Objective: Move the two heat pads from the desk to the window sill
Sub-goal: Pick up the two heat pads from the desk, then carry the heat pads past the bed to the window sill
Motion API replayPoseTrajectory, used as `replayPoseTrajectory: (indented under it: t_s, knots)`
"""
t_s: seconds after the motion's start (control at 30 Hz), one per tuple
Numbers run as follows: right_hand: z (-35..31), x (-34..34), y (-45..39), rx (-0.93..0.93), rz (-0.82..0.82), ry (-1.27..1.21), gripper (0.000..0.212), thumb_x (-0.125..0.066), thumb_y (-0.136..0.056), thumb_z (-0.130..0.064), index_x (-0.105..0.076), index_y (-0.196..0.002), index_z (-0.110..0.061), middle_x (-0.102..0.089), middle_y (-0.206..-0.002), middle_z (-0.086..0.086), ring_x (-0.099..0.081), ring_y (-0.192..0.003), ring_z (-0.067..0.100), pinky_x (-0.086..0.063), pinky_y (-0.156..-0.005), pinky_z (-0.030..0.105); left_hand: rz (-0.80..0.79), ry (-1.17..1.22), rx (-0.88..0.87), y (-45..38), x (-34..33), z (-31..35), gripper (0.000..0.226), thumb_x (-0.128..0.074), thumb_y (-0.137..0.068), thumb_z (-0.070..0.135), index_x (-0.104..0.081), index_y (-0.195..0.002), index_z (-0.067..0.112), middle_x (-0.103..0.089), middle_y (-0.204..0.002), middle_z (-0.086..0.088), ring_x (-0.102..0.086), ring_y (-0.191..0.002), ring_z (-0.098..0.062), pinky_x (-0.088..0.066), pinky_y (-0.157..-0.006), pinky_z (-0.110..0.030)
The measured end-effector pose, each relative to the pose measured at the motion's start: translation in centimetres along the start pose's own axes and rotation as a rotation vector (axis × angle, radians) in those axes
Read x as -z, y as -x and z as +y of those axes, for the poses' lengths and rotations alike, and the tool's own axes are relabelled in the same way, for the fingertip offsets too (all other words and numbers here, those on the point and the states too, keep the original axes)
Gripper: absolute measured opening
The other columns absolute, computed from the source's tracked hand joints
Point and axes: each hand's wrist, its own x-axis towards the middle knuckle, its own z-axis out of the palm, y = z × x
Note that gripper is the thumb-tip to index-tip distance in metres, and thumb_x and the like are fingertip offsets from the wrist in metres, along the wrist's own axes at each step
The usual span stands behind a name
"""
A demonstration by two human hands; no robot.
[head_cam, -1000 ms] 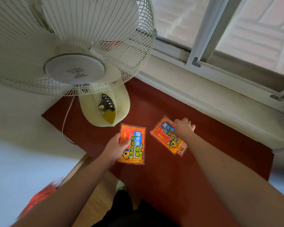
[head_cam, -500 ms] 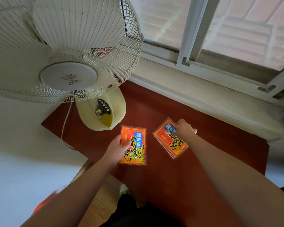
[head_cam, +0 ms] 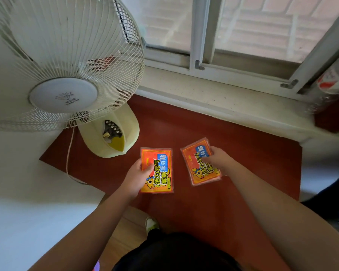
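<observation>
Fingers of each hand pinch 1 heat pad over the red desk [head_cam: 233,153], below the pale window sill [head_cam: 213,98]: left hand [head_cam: 135,178] on left pad [head_cam: 160,171], right hand [head_cam: 219,160] on right pad [head_cam: 196,163].

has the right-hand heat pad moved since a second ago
Yes. The right heat pad, gripped by the right hand, has turned more upright against the fan base.

Left heat pad [head_cam: 157,170]: orange-red packet, blue label, printed face up, over red desk [head_cam: 233,153]. Right heat pad [head_cam: 201,161]: same design, rotated slightly. Window sill [head_cam: 213,96] bare.
</observation>
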Motion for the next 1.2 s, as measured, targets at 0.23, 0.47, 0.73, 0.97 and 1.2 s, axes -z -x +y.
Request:
replayPoseTrajectory:
  t_s: [0.23, 0.47, 0.73, 0.97, 1.2]
  knots:
    - [1.6, 0.3, 2.6, -0.057, -0.028, -0.420, 0.031, -0.070, -0.085, -0.005, -0.060, -0.114, -0.010, -0.076, -0.100, 0.013, -0.075, -0.086, 0.028, -0.061, -0.072, 0.044, -0.093, 0.015, -0.009, -0.2, 0.1, 0.5, 0.015, -0.061, -0.095, 0.033, -0.062, -0.109, 0.029, -0.077, -0.105, -0.004, -0.076, -0.087, -0.020, -0.062, -0.074, -0.041]
    - [1.7, -0.8, 6.4, -0.050, 0.036, -0.659, 0.026, -0.072, -0.085, -0.014, -0.064, -0.110, -0.011, -0.079, -0.095, 0.012, -0.076, -0.086, 0.029, -0.061, -0.066, 0.040, -0.184, 0.117, 0.010, -0.7, 0.7, 1.6, 0.016, -0.057, -0.098, 0.022, -0.064, -0.108, 0.031, -0.079, -0.100, 0.000, -0.076, -0.089, -0.022, -0.062, -0.067, -0.040]
    - [0.9, -5.1, 12.1, 0.026, 0.220, -0.815, 0.026, -0.066, -0.089, -0.014, -0.063, -0.115, -0.011, -0.078, -0.100, 0.013, -0.075, -0.089, 0.029, -0.061, -0.065, 0.038, -0.373, 0.110, -0.027, -1.8, 2.7, 4.0, 0.018, -0.056, -0.098, 0.023, -0.065, -0.107, 0.035, -0.080, -0.094, 0.003, -0.077, -0.083, -0.022, -0.061, -0.061, -0.040]
    - [2.4, -8.2, 17.7, 0.081, 0.338, -0.929, 0.023, -0.062, -0.092, -0.014, -0.062, -0.115, -0.012, -0.077, -0.102, 0.016, -0.075, -0.090, 0.032, -0.061, -0.066, 0.042, -0.612, 0.021, -0.038, -2.5, 2.8, 5.0, 0.021, -0.056, -0.096, 0.020, -0.067, -0.110, 0.032, -0.080, -0.096, -0.002, -0.076, -0.087, -0.025, -0.061, -0.071, -0.043]
    - [6.2, -10.5, 24.1, 0.055, 0.533, -1.060, 0.046, -0.071, -0.078, -0.022, -0.059, -0.121, -0.010, -0.074, -0.110, 0.019, -0.071, -0.100, 0.038, -0.058, -0.078, 0.051, -0.889, -0.088, 0.041, 0.4, -0.9, 5.4, 0.021, -0.053, -0.099, 0.016, -0.064, -0.113, 0.027, -0.078, -0.104, -0.009, -0.074, -0.096, -0.030, -0.059, -0.079, -0.051]
